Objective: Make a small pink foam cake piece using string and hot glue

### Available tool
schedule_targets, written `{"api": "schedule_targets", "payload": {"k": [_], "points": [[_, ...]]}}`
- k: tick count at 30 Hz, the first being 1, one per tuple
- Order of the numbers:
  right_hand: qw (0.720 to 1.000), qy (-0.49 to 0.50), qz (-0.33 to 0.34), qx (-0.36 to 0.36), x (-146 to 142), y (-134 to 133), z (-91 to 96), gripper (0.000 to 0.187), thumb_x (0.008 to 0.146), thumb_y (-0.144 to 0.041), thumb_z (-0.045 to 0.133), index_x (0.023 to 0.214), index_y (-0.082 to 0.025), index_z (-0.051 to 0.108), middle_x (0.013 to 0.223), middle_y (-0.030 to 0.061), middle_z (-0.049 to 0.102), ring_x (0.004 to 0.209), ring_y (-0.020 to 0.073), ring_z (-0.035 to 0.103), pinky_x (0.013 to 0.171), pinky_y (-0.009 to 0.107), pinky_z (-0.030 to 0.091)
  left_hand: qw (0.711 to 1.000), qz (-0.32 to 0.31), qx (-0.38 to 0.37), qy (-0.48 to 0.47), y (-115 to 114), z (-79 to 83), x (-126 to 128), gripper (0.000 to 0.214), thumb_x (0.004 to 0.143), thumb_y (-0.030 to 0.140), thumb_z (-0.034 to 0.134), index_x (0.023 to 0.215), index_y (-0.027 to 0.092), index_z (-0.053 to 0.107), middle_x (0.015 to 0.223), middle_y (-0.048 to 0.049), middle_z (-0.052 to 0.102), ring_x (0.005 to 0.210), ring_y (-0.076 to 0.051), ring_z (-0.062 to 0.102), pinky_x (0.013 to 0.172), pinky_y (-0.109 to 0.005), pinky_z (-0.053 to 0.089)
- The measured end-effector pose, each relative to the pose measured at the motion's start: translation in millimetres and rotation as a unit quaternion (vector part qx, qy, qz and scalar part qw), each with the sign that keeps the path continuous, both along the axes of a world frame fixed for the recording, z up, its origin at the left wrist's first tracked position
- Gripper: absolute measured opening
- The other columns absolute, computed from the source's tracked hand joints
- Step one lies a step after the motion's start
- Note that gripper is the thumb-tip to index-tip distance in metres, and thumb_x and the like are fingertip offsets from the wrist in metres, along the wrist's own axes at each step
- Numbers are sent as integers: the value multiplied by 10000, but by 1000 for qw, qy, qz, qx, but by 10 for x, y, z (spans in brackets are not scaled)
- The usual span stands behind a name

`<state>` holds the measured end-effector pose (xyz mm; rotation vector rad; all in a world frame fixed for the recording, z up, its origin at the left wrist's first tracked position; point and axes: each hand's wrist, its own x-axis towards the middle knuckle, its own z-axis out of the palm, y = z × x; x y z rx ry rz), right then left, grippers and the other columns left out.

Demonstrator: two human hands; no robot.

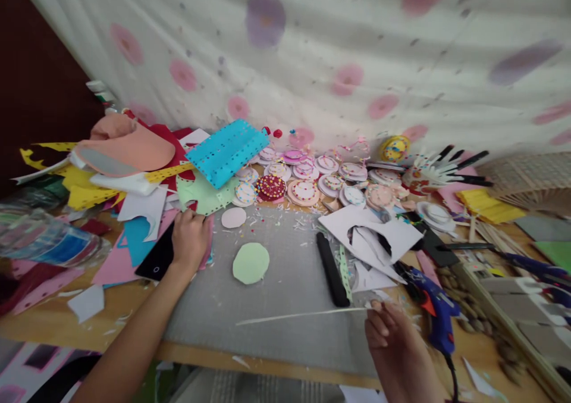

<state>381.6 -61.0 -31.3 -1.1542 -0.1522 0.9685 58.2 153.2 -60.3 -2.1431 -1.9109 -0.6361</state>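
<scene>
My right hand point(390, 331) pinches one end of a thin off-white strip point(303, 315), which stretches leftward over the grey mat point(285, 346). My left hand point(191, 241) is at the mat's left edge, beside a black phone point(157, 254) and on top of pink and blue sheets. Its fingers are curled, and whatever they may grip is hidden. Between the hands a pale green disc point(251, 263) lies flat on the mat. A smaller pale pink disc point(234, 217) lies behind it. Near my right hand are a black-handled tool point(332, 270) and a green dotted strip point(345, 275).
Several small decorated hats point(304, 192) line the back by the curtain point(303, 46). A blue glue gun point(439, 316) and cut white sheets point(372, 236) lie on the right. At left are a plastic bottle point(53, 239), a peach cap point(127, 147) and paper scraps.
</scene>
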Motion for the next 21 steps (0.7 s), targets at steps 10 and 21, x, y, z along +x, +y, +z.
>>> {"api": "schedule_targets", "payload": {"k": [10,21], "points": [[996,89,-3,-12,42,123,29,258,607,-246,824,702,-155,602,708,-44,535,489,17,390,377,91,351,997,39,33,-49,233,48,-318,304,898,346,451,759,142,628,794,-132,637,834,-287,582,802,-390,443],[998,66,-13,2,70,78,-33,230,646,-253,822,704,-165,617,721,-27,570,501,29,401,383,101,343,999,-10,-39,-34,108,659,-594,134,805,323,587,790,190,590,739,-21,525,830,-240,544,781,-314,447]]}}
